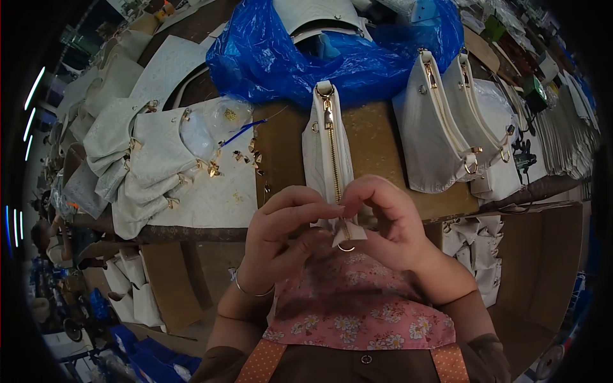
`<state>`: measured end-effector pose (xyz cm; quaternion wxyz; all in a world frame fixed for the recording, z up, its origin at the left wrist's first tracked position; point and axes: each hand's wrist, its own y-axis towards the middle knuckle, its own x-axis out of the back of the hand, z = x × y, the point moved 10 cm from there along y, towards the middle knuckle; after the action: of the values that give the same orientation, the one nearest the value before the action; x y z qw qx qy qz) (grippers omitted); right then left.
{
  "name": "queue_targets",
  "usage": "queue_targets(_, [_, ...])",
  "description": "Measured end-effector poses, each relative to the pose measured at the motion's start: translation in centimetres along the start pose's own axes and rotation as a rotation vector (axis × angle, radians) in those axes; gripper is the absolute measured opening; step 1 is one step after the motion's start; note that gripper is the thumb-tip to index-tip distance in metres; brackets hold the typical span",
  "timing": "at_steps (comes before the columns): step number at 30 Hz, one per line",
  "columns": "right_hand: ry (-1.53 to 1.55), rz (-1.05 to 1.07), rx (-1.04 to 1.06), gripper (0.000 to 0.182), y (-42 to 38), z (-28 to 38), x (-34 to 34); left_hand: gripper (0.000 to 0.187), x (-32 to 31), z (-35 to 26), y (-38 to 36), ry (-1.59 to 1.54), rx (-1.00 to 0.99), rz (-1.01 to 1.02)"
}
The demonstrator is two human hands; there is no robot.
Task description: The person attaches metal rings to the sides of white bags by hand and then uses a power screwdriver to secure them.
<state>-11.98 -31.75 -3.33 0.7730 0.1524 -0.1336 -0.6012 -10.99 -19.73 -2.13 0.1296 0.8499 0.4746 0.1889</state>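
Observation:
A white handbag stands end-on in front of me, its gold zipper running from the far end toward my body. At its near end, a pale zipper tab and a gold ring stick out between my hands. My left hand is closed at the left side of this end, thumb below and forefinger reaching across the zipper. My right hand curls in from the right, thumb by the tab. Both sets of fingertips meet over the zipper; anything small between them is hidden.
Two finished white handbags stand at the right. Stacked white bag pieces lie left, beside loose gold fittings and a blue pen-like tool. Blue plastic wraps a bag behind. Cardboard boxes sit below the table edge.

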Motion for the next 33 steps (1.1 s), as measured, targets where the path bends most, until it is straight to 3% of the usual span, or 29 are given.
queue_targets(6, [-0.141,-0.041,0.001,0.018,0.6,0.5,0.4,0.020,-0.3,0.7,0.5,-0.174,0.108,-0.063])
queue_targets(11, [-0.027,-0.017,-0.228,0.009,0.8,-1.1,0.5,0.017,0.2,1.3,0.7,-0.182,0.109,-0.129])
queue_targets(17, [-0.045,0.109,-0.052,0.009,1.4,-0.1,-0.1,0.011,0.5,1.6,0.6,-0.276,0.212,-0.158])
queue_targets(21, [-0.056,0.104,-0.080,0.011,1.4,-0.1,-0.4,0.010,0.4,2.7,-0.2,-0.487,0.336,-0.226])
queue_targets(24, [-0.109,0.107,-0.104,0.012,1.6,0.0,-0.5,0.011,0.5,1.8,0.0,-0.501,0.294,-0.178])
queue_targets(33, [-0.068,0.130,-0.102,0.011,1.8,-0.5,-0.9,0.016,1.9,0.4,-0.1,-0.040,0.245,-0.159])
